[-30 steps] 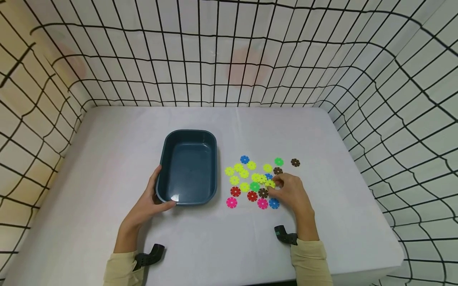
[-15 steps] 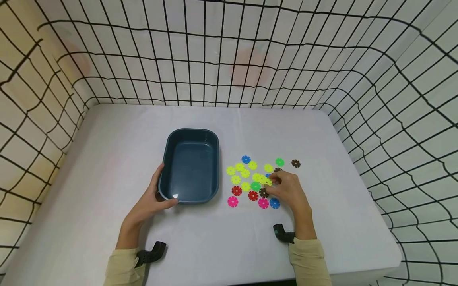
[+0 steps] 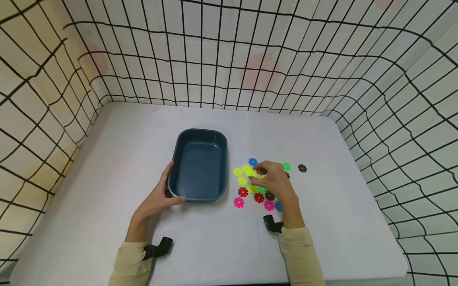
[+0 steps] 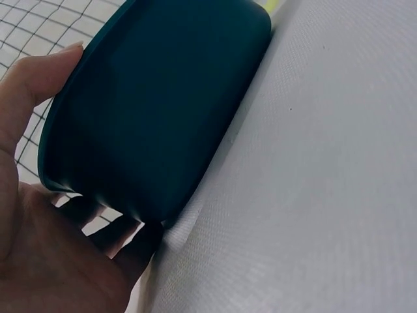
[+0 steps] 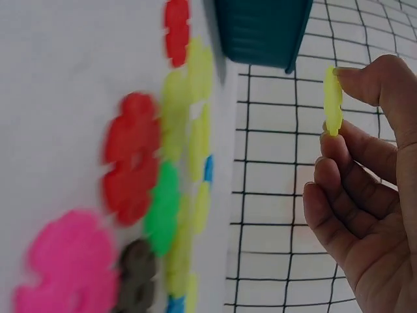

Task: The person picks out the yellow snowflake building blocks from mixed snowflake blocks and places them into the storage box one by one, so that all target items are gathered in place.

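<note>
A dark teal plastic tub (image 3: 198,169) sits on the white table. My left hand (image 3: 158,200) grips its near left corner, thumb at the near rim and fingers along the left side; in the left wrist view the fingers (image 4: 133,244) curl against the tub wall. My right hand (image 3: 273,180) is raised over the scattered discs, pinching a yellow notched plastic disc (image 5: 333,101) on edge between thumb and fingers. Beneath and around it lie yellow discs (image 3: 242,181), red discs (image 3: 243,192), pink discs (image 3: 239,202) and a blue disc (image 3: 253,161). My right hand hides part of the group.
Right of the hand lie a green disc (image 3: 286,166) and a brown disc (image 3: 302,168). Black wire mesh (image 3: 229,67) stands along the back and both sides of the table (image 3: 214,246). Each wrist wears a black camera mount (image 3: 159,247).
My right hand has lifted from the discs and moved left toward the tub, carrying the yellow disc. My left hand keeps its grip on the tub. The head view has shifted slightly.
</note>
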